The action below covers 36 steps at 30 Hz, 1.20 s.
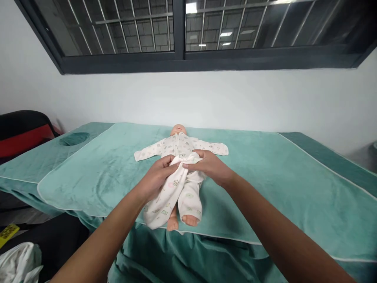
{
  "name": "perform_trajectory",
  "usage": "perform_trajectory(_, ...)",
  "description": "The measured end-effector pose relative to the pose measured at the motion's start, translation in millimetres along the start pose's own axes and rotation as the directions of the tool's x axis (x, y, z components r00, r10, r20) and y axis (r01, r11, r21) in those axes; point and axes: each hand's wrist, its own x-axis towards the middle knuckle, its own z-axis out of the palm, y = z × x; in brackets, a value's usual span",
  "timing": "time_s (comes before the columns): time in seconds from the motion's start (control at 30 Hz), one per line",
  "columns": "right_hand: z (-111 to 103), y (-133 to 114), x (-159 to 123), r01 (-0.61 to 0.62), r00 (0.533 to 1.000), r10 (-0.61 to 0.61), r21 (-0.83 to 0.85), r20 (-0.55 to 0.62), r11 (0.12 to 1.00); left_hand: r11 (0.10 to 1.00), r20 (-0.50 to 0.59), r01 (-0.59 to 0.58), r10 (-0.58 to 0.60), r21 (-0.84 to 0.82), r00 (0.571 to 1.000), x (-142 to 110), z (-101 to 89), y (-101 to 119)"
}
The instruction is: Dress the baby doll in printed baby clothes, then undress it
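At the centre of the frame, pinches printed white cloth (174, 184) with left hand (160, 173) and right hand (209, 167), fingertips closed on bunched part. On green cover (265, 177), lies the doll (178, 129), already with top (150, 151) on and one leg covered; not yet covered, the other lower leg (173, 220). In the way, perhaps only loose folds. At left edge, red-black chair (26, 135).
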Motion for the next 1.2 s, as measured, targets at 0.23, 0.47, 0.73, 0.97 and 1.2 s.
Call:
perform_trajectory(0.23,12.9,18.0,6.4,-0.036,0.995,-0.011,0.47,0.098,0.882,0.98,-0.031,-0.041,0.036,-0.196,0.999,12.4,-10.5,-11.9)
perform_trajectory(0.47,20.2,29.8,-0.5,-0.222,0.918,0.113,0.256,0.379,0.941,0.994,-0.217,-0.07,0.05,-0.087,0.975,22.8,-10.7,-19.3)
perform_trajectory(0.73,33.6,17.5,1.5,-0.091,0.895,0.094,-0.028,0.436,0.995,0.991,-0.236,-0.05,0.02,-0.121,0.971,14.9,-17.7,-30.1)
perform_trajectory(0.97,39.9,38.4,14.4,-0.141,0.989,0.113,0.417,0.091,0.898,0.99,0.143,0.142,-0.138,-0.018,0.98,-7.1,-44.4,-42.8)
perform_trajectory(1.2,36.5,31.5,8.1,-0.187,0.852,0.143,0.037,0.504,0.982,0.932,-0.163,0.015,-0.079,-0.361,0.983,4.2,-34.1,-48.9)
